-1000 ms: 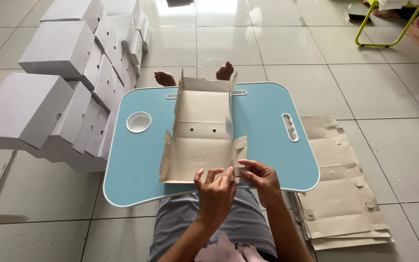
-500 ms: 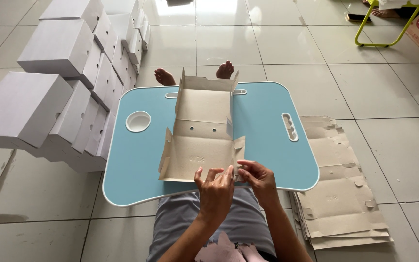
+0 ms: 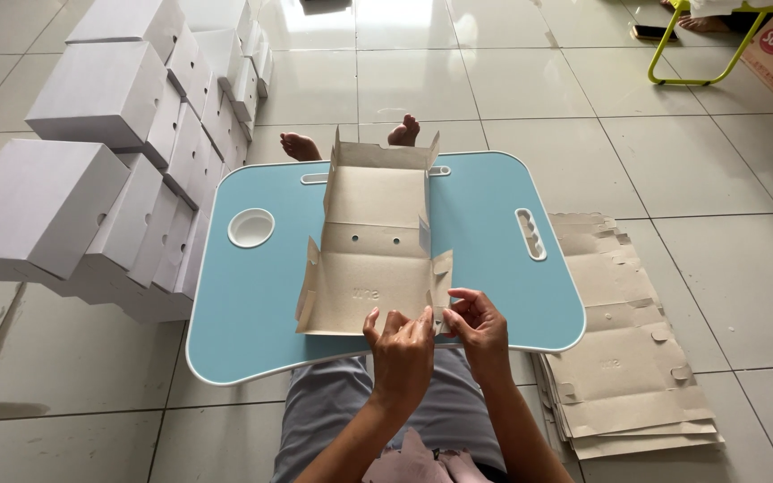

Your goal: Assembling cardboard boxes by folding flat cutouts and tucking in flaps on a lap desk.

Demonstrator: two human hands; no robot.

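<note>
Tiled floor [image 3: 691, 161], pale and glossy, open ahead of and to the right of the seated person. Stack of assembled white boxes [image 3: 109, 170], piled along the left, its nearest boxes touching or just beside the left edge of the surface. Light-blue lap surface [image 3: 494, 259] with white rim, rounded corners, a round cup recess [image 3: 250, 227] at left and a slotted handle [image 3: 530, 234] at right; bare blue margins remain on both sides of the work. Pile of flat brown cardboard blanks [image 3: 624, 358] on the floor, tucked partly under the right edge of the surface. Partly folded cardboard box blank [image 3: 376, 241], brown side up, lying along the middle of the surface from the far edge to the near edge; its far flaps and side flaps stand upright, its near panel lies flat. Left hand [image 3: 402, 351], at the near edge of the blank, fingers closed in a pinch on the near right corner. Right hand [image 3: 479, 326], just beside it, fingers curled and gripping the small side flap at that same corner. Two bare feet [image 3: 351, 139] show beyond the far edge.
</note>
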